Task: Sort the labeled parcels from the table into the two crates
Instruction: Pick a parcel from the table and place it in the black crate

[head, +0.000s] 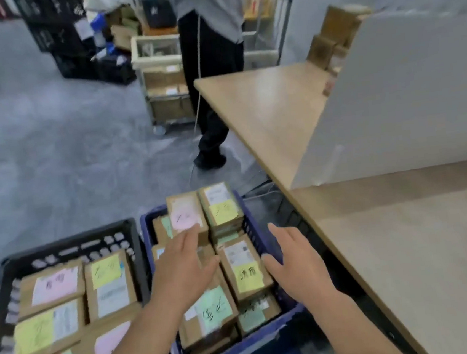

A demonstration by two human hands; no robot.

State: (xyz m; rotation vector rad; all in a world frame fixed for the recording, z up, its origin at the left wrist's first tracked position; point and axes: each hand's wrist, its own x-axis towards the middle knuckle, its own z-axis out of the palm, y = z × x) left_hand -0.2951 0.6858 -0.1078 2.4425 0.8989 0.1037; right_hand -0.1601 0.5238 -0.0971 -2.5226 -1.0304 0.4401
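Note:
Two crates stand on the floor below me. The black crate [69,243] at left holds several brown parcels with pink, yellow and green labels. The blue crate [248,224] beside it is piled with more such parcels. My left hand [184,265] hovers flat over the blue crate's parcels, fingertips at a pink-labelled parcel [185,213]. My right hand [293,262] is open with straight fingers over the crate's right rim, next to a yellow-labelled parcel [244,268]. Neither hand holds anything. The wooden table [406,245] runs along the right.
A white board [407,86] leans on the table. A person in dark trousers [210,78] stands at the table's far end by a wheeled cart [164,77] of boxes. Black crates [68,41] are stacked at the back left. Grey floor lies to the left.

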